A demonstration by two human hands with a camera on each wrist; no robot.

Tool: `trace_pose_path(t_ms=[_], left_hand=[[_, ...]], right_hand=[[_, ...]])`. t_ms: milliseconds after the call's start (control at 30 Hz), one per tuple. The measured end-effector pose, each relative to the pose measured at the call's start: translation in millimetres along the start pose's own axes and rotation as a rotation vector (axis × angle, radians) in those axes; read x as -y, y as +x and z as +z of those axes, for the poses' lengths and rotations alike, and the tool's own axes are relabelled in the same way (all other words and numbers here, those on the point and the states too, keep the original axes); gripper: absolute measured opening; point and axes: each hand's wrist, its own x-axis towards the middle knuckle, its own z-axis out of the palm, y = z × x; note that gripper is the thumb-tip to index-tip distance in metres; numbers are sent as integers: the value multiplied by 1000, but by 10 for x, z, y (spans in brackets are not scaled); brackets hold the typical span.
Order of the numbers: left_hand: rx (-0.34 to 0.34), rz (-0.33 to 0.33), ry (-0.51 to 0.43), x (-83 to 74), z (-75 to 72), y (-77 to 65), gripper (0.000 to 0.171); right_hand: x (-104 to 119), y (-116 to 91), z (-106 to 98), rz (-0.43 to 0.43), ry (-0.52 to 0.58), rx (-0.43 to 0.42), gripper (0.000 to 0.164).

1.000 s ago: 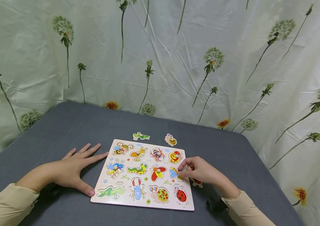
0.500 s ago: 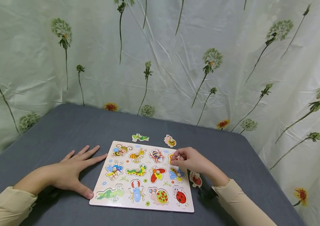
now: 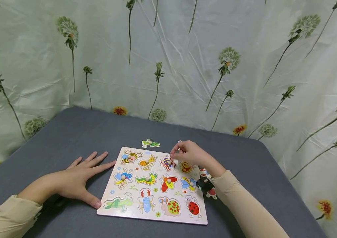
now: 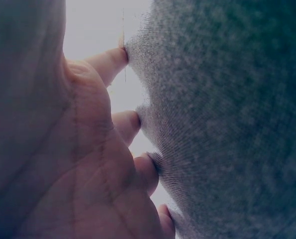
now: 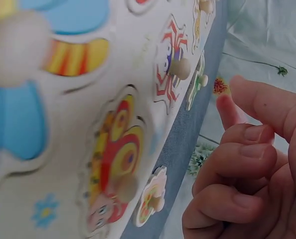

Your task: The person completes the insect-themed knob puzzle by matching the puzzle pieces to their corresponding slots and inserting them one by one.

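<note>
A wooden insect peg puzzle board lies on the dark table. Spread flat, my left hand rests on the table with thumb and index fingertip at the board's left edge. My right hand hovers over the back edge by the knobbed spider piece; its thumb and fingers hold nothing, fingers loosely bent in the right wrist view. Right of the spider sits the butterfly piece. Behind the board lie a loose grasshopper piece and a snail piece, mostly hidden by my right hand in the head view.
At the board's right side a ladybug piece lies partly behind the black wrist camera. The board's front row shows printed figures without knobs. A flowered curtain hangs behind the grey table.
My right hand has moved from the bee piece at the board's right, past the butterfly, back and left toward the spider. The left hand keeps its place.
</note>
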Motion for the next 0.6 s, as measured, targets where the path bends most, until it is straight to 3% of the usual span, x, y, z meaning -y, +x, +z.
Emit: trace_pose_path(t_ms=[600], left_hand=[[9, -12, -7, -26, -40, -6, 129]], right_hand=[[108, 515, 108, -60, -28, -33, 18]])
